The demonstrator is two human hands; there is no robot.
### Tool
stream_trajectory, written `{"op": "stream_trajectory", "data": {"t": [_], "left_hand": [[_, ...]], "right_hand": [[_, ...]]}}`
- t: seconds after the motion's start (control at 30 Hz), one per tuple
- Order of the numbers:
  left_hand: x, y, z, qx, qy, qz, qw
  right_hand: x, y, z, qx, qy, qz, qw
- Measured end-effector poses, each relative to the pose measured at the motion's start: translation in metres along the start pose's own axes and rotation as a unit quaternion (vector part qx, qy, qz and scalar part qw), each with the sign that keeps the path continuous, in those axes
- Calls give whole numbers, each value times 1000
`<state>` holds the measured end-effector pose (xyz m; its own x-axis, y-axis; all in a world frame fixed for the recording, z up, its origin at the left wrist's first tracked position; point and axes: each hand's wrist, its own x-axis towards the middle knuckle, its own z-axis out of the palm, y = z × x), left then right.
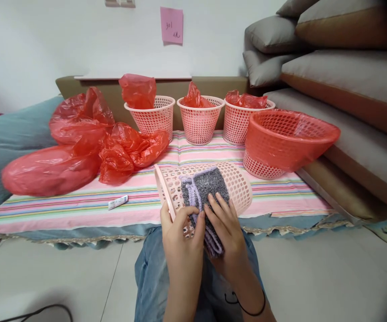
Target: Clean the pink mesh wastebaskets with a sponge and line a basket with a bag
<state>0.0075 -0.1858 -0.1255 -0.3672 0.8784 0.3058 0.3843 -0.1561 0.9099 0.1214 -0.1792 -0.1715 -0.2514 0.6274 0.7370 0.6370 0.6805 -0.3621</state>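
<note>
The left hand (183,235) pinches the lilac edging of a folded grey cloth (210,183) between thumb and fingertips, its other fingers bent close to the rim of a pink basket (242,188). The right hand (225,228) lies over the cloth with fingers extended and slightly parted; its thumb is hidden, so I cannot tell whether it grips from beneath. The cloth is thus under the right hand and at the left hand's fingertips, tilted, in front of the basket, which lies on its side just beyond both hands, rim toward the left. Below the hands are jeans (153,277); a black band (258,308) circles the right wrist. Left of the left hand, a small white packet (118,202) rests on the striped sheet (69,210), and crumpled red bags (52,172) lie farther out on that side. Well beyond the hands stand three baskets (199,129) in a row, red plastic in each. Beyond and right of the right hand, another upright basket (263,169) wears a red liner (280,141) over its rim, beside stacked cushions (341,71).
</note>
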Motion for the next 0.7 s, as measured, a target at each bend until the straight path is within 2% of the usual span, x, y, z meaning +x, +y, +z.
{"op": "stream_trajectory", "data": {"t": [0.27, 0.37, 0.43, 0.5, 0.6, 0.63, 0.7], "left_hand": [[0, -2, -2, -36, -9, 17, 999], [0, -6, -3, -49, -11, 16, 999], [0, -10, -4, -75, -11, 19, 997], [-1, -15, -3, -113, -3, 14, 993], [-3, -21, -1, -168, 13, -28, 985], [-3, -23, 0, -178, 14, -45, 983], [-4, -25, 0, -185, 7, -68, 980]], "right_hand": [[1, 0, 2, -10, -23, 2, 1000], [4, -1, -1, 11, -39, 0, 999], [7, 1, -5, 43, -26, 9, 999], [10, 7, -12, 70, 67, 52, 994], [18, 24, -24, 49, 277, 152, 948], [20, 31, -26, 29, 314, 167, 934], [24, 47, -27, -10, 315, 169, 934]]}}
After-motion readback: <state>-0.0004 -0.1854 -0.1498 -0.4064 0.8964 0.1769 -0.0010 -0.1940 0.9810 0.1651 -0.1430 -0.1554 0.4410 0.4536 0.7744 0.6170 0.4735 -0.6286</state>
